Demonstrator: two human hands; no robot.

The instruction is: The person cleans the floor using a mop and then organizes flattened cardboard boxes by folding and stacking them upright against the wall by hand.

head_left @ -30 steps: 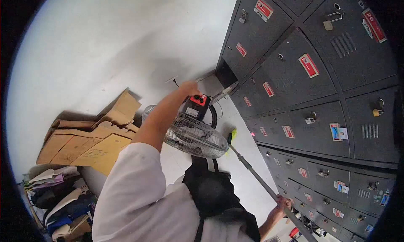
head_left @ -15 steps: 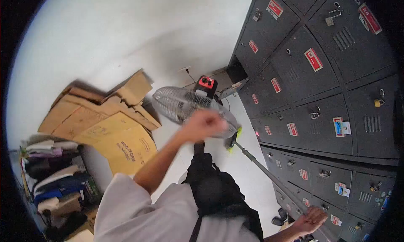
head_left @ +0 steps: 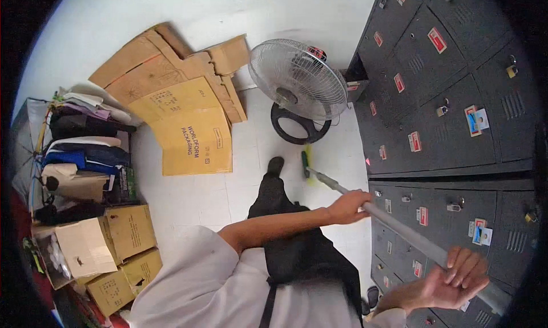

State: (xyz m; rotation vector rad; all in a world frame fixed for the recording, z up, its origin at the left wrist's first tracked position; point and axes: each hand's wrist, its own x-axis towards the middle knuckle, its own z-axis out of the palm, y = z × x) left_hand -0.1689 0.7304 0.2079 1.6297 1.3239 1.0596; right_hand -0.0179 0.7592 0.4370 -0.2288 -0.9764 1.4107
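Head view: looking down on a broom (head_left: pixel 405 232) set slantwise from the near right toward the middle of the floor (head_left: pixel 208 198); clamped in left hand (head_left: pixel 349 207) along the farther stretch of the pole (head_left: pixel 422 244), with the grip closed around it; held also in right hand (head_left: pixel 459 279) on the nearer stretch, with fingers curled over the pole; impossible to tell how tightly. Ending on the far side in yellow-green bristles (head_left: pixel 309 151), blurred, just beside the shoe (head_left: pixel 275 167) and on the near side of the fan (head_left: pixel 297 79); passing in front of the lockers (head_left: pixel 451 117) on the right; well apart from the cardboard (head_left: pixel 197 139) on the left.

Judged light for such length, stiff along the pole, soft and springy at the bristles; perhaps slippery on the smooth grey stretch, under a damp palm especially; hardly fragile, save maybe where narrowing toward the bristles; apt to swing wide at the far end from a small turn at the near one. Best taken by the pole, at two places well apart; best not grasped by the bristles.
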